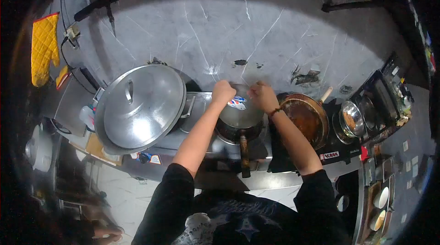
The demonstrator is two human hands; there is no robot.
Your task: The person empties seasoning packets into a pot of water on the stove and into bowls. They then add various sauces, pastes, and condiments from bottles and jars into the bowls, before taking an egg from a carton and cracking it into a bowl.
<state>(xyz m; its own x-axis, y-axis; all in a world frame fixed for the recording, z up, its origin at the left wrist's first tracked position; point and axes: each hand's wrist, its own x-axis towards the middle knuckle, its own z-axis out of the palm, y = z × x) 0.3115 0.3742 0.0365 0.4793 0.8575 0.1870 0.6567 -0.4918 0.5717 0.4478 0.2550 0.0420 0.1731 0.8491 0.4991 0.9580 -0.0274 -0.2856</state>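
Observation:
My left hand point(223, 93) is closed, its fingers pinching a small printed packet point(237, 103) in white, blue and red. Just to the right, my right hand point(263, 97) is also closed, fingertips together near the packet; whatever is between them is too small to make out. Both hands are above a grey round pot point(238, 120) at the middle of the stove. A dark pan with a long wooden handle point(244, 155) shows below the pot, the handle pointing toward me. The pot's contents cannot be made out.
A large lidded metal wok point(140, 110) stands left. On the right sit a brown-stained pan point(305, 119) and metal bowls point(352, 119). A yellow oven mitt point(44, 50) hangs at left. White bowls point(381, 197) stand lower right. Part of another person point(103, 230) shows lower left.

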